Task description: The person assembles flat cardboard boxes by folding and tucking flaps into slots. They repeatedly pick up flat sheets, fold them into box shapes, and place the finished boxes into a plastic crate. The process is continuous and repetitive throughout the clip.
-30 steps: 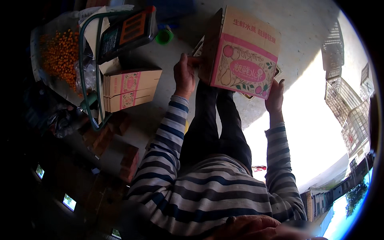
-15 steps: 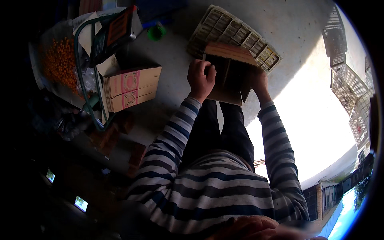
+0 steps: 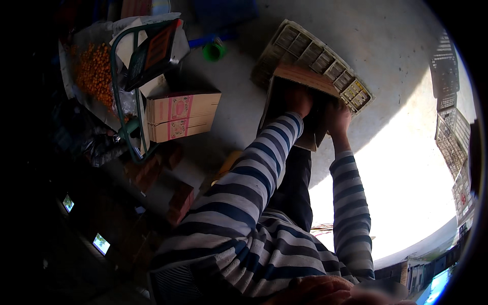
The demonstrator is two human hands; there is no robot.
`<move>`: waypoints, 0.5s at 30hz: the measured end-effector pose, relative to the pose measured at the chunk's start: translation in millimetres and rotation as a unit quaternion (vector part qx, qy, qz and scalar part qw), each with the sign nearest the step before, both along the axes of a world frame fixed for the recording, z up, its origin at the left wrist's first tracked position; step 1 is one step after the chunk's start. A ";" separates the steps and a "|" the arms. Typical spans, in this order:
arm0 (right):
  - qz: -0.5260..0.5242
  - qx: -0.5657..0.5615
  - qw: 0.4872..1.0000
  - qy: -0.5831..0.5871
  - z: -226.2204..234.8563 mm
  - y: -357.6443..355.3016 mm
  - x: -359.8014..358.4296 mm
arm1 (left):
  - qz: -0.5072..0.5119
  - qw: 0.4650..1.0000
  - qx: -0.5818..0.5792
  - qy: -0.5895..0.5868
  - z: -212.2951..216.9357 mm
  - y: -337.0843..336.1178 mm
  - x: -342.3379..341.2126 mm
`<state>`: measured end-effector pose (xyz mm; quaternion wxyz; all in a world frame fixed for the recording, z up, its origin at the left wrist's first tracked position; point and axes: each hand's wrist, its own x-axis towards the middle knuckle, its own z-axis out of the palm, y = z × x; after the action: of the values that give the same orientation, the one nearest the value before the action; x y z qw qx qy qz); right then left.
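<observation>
An open cardboard box [image 3: 306, 80] stands in front of me with its dark inside facing up. My left hand [image 3: 299, 100] reaches down into it, and the fingers are lost in the shadow. At the box's right side, my right hand [image 3: 338, 119] is closed on the cardboard edge, with the fingertips partly hidden. Just beyond the box lies a pale, slatted plastic crate [image 3: 321, 60], which the box partly overlaps.
To the left stand several flattened cartons [image 3: 206, 114] beside a scale [image 3: 152, 53] with a green tubular frame. Small orange fruits [image 3: 94, 76] lie heaped farther left. A green round plastic piece [image 3: 213, 51] sits on the floor. Stacked crates [image 3: 452, 137] line the sunlit right side.
My left hand has gone from the box's left edge down into its inside. My right hand stays at the right edge. The whole view has shifted slightly.
</observation>
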<state>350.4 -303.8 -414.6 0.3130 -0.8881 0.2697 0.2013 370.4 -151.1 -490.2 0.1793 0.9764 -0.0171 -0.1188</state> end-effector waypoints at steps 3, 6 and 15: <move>-0.016 0.045 0.997 -0.062 -1.1 -2.6 2.7 | -0.002 0.996 -0.003 0.090 -18.5 -4.3 2.6; -0.005 0.010 1.000 -0.029 3.5 0.9 3.6 | -0.019 0.981 -0.020 0.192 -17.7 2.7 7.9; -0.016 0.021 0.998 -0.062 -1.7 2.2 -4.0 | -0.039 0.992 -0.116 0.017 26.1 38.5 -10.4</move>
<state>346.4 -301.6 -416.3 0.3505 -0.8877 0.2601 0.1464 360.1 -112.6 -464.1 0.2866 0.9455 -0.0657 -0.1399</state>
